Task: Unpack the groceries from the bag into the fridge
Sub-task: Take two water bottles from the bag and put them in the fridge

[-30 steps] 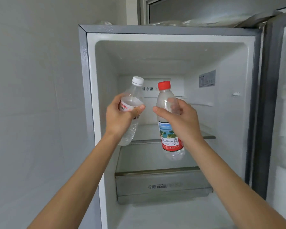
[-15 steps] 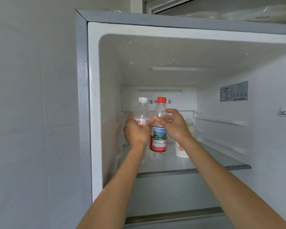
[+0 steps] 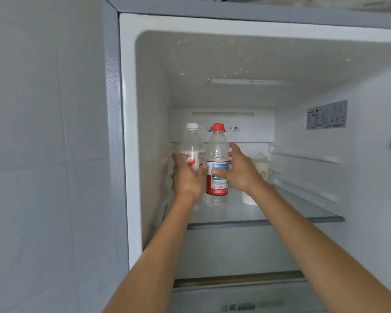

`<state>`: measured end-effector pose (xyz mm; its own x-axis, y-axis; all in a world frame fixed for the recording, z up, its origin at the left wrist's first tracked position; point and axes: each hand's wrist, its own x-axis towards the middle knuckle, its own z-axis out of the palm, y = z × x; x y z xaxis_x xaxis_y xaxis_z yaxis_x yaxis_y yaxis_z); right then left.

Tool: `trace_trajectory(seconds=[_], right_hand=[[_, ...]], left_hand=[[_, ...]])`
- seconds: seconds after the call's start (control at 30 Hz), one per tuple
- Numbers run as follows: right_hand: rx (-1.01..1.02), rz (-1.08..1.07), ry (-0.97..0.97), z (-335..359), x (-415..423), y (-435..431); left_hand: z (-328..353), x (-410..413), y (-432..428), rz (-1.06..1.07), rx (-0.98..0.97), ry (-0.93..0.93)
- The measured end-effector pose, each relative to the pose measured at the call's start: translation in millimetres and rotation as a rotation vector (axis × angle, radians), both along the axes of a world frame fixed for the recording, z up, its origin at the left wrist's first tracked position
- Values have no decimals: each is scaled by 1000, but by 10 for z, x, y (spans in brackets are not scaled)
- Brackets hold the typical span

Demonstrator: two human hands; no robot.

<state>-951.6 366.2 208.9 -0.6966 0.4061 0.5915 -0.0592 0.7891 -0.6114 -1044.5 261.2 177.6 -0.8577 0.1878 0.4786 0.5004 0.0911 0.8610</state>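
Observation:
Two clear water bottles stand upright side by side at the left of the fridge's top glass shelf [image 3: 280, 213]. The left bottle [image 3: 192, 150] has a white cap and a red-and-white label. The right bottle [image 3: 217, 154] has a red cap and a picture label. My left hand [image 3: 189, 177] cups loosely around the lower part of the white-capped bottle, fingers spread. My right hand [image 3: 242, 170] is beside the red-capped bottle with its fingers extended and apart, and only its thumb rests on the label.
A white cup [image 3: 259, 175] stands on the same shelf just right of my right hand, partly hidden by it. The fridge's left wall [image 3: 154, 154] is close to the white-capped bottle. A lower compartment [image 3: 235, 251] lies under the shelf.
Both bottles went from mid-air in front of the fridge to standing on the top shelf. My hands have slid lower and loosened their fingers. The camera moved closer.

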Motion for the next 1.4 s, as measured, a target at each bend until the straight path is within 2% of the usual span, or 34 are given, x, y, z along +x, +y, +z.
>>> trace_trajectory(seconds=[0.17, 0.33, 0.57, 0.73, 1.07, 1.4], right_hand=[[40, -45, -25, -223, 245, 66], [59, -66, 4, -467, 680, 94], [28, 1, 11, -920, 1453, -237], [45, -9, -23, -1158, 2066, -395], [72, -101, -98, -1058, 2980, -329], [27, -302, -211, -1212, 3571, -448]], left_hand=[[96, 367, -312, 46, -185, 26], [121, 993, -654, 5, -317, 111], [-360, 1778, -1024, -9, -496, 111], [-638, 2115, -1150, -39, -544, 98], [-759, 2461, -1170, -146, -583, 128], [-933, 2624, -872, -422, -630, 204]])
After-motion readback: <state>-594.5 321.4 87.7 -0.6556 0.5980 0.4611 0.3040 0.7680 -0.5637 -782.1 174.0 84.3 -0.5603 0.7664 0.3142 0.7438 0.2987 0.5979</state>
